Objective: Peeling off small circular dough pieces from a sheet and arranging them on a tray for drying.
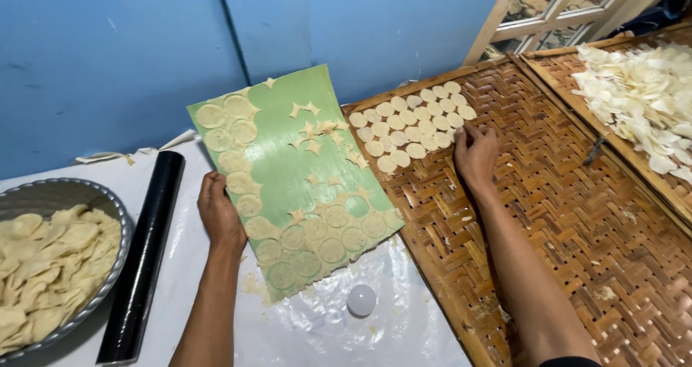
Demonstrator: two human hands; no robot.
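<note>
My left hand [218,212] grips the left edge of a green sheet [299,169] and holds it tilted up. Round dough discs [317,241] and small star-shaped offcuts [311,130] stick to the sheet. My right hand [475,153] rests on a woven bamboo tray [577,215], fingertips touching the near right end of the rows of dough discs [411,125] laid out there.
A black rolling pin [144,255] lies on the white plastic cover [339,331] left of the sheet. A metal bowl [108,288] of dough pieces sits at far left. A small white round cutter [361,300] lies below the sheet. A second tray [555,68] holds dried chips [641,96].
</note>
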